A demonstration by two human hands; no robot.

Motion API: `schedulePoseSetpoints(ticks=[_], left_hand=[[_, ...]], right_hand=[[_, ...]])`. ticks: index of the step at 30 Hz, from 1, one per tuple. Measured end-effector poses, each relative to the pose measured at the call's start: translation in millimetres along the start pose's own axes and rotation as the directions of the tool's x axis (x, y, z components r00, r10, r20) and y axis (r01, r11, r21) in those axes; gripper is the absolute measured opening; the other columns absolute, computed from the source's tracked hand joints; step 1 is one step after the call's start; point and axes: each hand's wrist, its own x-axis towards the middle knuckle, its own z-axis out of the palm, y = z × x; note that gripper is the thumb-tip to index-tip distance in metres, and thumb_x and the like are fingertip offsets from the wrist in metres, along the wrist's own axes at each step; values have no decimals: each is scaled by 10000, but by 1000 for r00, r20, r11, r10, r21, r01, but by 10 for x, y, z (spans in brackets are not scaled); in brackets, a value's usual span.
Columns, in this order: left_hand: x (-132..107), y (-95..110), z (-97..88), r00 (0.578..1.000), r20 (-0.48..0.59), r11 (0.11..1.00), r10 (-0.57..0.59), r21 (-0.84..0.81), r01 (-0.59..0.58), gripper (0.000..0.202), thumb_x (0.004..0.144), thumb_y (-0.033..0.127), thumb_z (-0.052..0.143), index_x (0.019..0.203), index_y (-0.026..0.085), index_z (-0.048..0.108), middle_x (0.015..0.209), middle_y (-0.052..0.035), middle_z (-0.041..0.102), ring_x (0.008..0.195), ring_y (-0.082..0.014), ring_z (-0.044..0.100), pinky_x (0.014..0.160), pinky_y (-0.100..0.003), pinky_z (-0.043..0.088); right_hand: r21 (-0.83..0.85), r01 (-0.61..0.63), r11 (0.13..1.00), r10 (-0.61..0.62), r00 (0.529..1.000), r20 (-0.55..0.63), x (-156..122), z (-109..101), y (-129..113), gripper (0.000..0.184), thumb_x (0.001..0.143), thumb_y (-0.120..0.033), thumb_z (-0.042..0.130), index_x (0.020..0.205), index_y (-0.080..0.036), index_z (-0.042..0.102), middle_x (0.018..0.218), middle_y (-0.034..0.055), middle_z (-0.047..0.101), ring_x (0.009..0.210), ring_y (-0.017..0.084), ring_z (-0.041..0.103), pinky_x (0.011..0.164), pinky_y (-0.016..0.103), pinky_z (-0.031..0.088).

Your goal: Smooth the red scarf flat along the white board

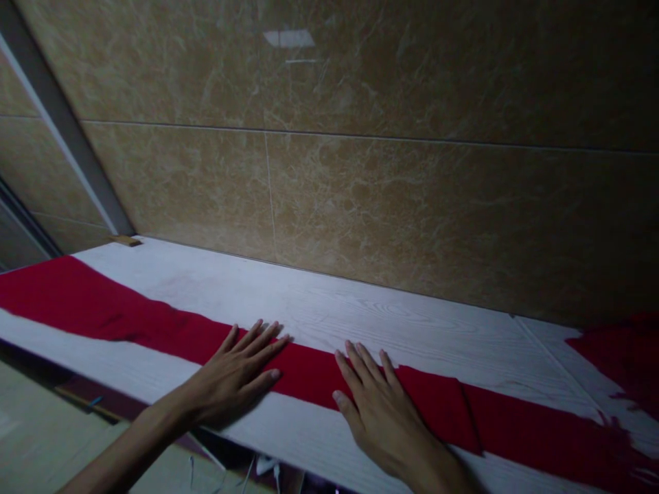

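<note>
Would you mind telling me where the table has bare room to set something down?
The table is bare between the red cloth and the tiled wall. A narrower bare strip runs along the near edge. The left hand and right hand crowd the cloth's middle.

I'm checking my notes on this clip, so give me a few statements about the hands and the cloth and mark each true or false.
1. Both hands lie flat, palms down, on the red cloth. True.
2. The left hand grips a pair of scissors. False: it holds nothing and its fingers are spread.
3. The cloth lies along a white wood-grain table. True.
4. The right hand is raised off the cloth. False: it rests on it.
5. The wall behind is blue tile. False: it is tan marble-look tile.
</note>
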Motion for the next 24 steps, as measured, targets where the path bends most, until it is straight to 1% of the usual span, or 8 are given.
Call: schedulePoseSetpoints(ticks=[4,7,11,14,18,20,22,24], left_hand=[[16,54,-61,996,-87,999,35,34,-32,593,996,595,421,1544,440,256,1627,-15,297,1524,-381,208,1183,-701,185],[9,44,28,981,-172,996,90,35,-85,573,1002,548,439,1542,451,272,1606,-8,351,1510,-366,274,1189,-676,217],[-11,-28,190,975,-204,996,84,14,-83,585,995,518,461,1546,418,292,1592,-31,379,1479,-370,343,1179,-654,283],[42,27,156,985,-162,998,63,-5,-65,577,997,533,432,1547,411,306,1601,-30,370,1492,-391,302,1160,-697,269],[270,442,-92,983,-164,992,85,-73,-98,548,1026,515,344,1558,382,345,1635,-34,335,1518,-374,260,1173,-701,219],[430,764,-213,976,-189,981,110,-134,-137,508,1032,465,344,1507,330,464,1586,-66,447,1472,-347,373,1187,-646,248],[597,1092,-283,979,-162,961,126,-223,-161,425,1025,379,370,1356,281,618,1374,-87,649,1281,-290,577,1153,-542,351],[758,1372,-286,980,-130,934,149,-309,-183,337,1001,345,424,1146,245,711,1133,-84,722,1067,-255,655,1022,-443,459]], right_hand=[[45,4,999,-4,1000,-8,-42,-183,-59,638,1046,-580,324,1594,-258,276,1656,36,147,1543,297,103,1245,616,18],[72,-9,997,16,995,-95,-132,-418,22,614,1064,-569,255,1599,-267,260,1666,5,146,1550,243,83,1262,565,41],[81,-154,985,169,959,-227,-396,-661,480,614,1067,-522,215,1598,-221,272,1670,36,163,1549,227,111,1259,564,70],[108,-229,967,251,930,-270,-650,-687,908,636,1058,-532,221,1596,-198,280,1666,71,190,1544,239,140,1253,581,81],[182,-254,950,301,900,-315,-904,-542,1254,657,1046,-563,255,1583,-190,321,1655,95,237,1540,249,160,1253,579,92],[243,-249,937,323,883,-341,-970,-451,1326,656,1044,-561,266,1568,-178,358,1648,106,261,1537,249,179,1256,560,126],[307,-222,925,332,866,-375,-1008,-379,1372,638,1049,-543,271,1555,-171,383,1640,113,284,1528,239,215,1255,525,187],[337,-185,923,320,857,-405,-1031,-334,1417,604,1058,-507,278,1551,-177,390,1633,111,306,1518,227,248,1250,498,232]])
